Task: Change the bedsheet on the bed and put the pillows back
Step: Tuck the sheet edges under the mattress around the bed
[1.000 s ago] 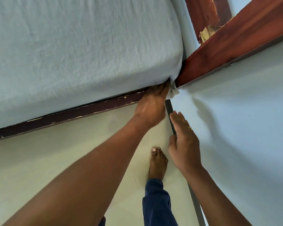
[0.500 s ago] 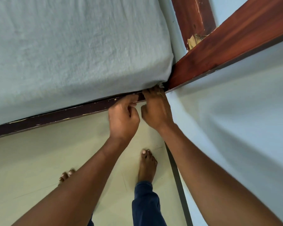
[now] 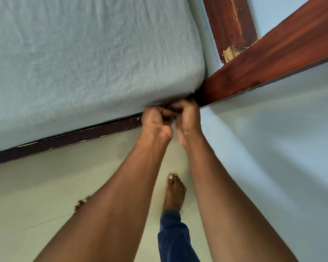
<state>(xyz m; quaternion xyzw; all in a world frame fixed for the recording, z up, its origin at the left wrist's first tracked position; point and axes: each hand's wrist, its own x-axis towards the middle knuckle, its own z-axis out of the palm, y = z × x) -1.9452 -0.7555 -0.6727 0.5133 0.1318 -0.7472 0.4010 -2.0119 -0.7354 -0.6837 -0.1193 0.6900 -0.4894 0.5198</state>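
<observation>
A light blue bedsheet (image 3: 83, 63) is stretched over the mattress and fills the upper left. Its near right corner meets a reddish wooden end board (image 3: 273, 53). My left hand (image 3: 156, 121) and my right hand (image 3: 187, 120) are side by side at that corner, just below the mattress edge. Both have curled fingers that grip the sheet's edge where it goes under the mattress. The fingertips and the cloth between them are hidden in shadow. No pillows are in view.
A dark bed rail (image 3: 74, 137) runs along the mattress's lower edge. The pale blue wall (image 3: 273, 157) stands close on the right. My bare feet (image 3: 173, 193) stand on the pale green floor (image 3: 45, 186) in the narrow gap beside the bed.
My right hand has moved from beside the wall to the mattress corner. My left hand shifted left, then curled up beside it. The loose bit of cloth at the corner no longer shows.
</observation>
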